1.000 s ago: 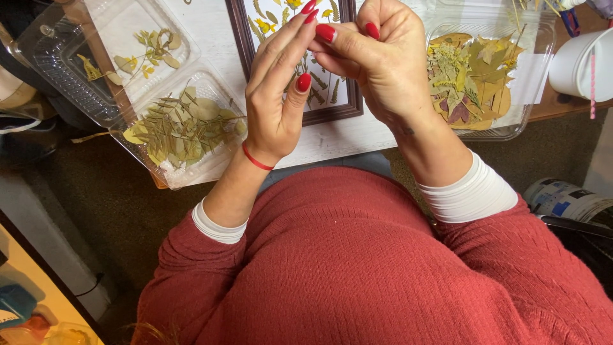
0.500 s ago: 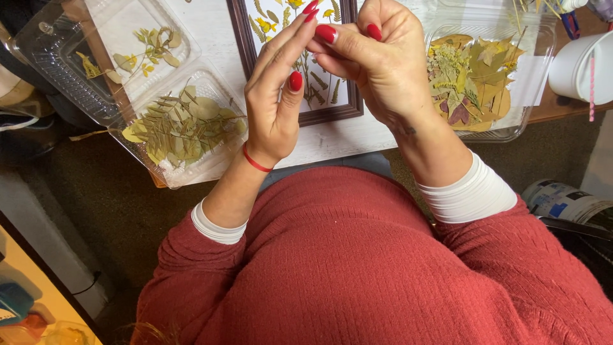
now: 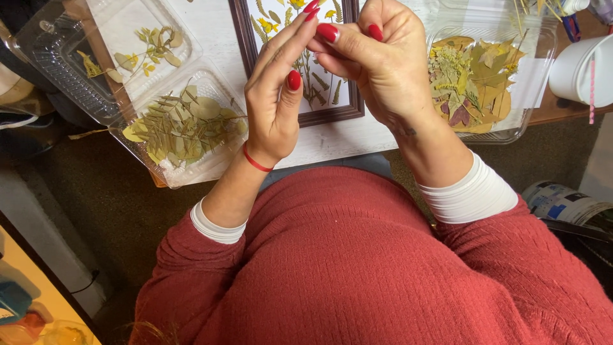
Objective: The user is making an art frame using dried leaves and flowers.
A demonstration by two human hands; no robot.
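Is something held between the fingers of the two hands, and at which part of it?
It cannot be told. The left hand and right hand meet fingertip to fingertip above the framed pressed flowers, but nothing shows between them.

white cup (image 3: 576,67) far R | paint tin (image 3: 562,203) on floor | blue tub (image 3: 14,300) btm L

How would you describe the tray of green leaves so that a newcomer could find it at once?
Start at the dark picture frame under the hands. Left of it lie two clear plastic trays; the green-leaf tray is the nearer one, at the table edge beside the left hand. Unlike the sparse tray behind it, it is heaped with olive-green leaves.
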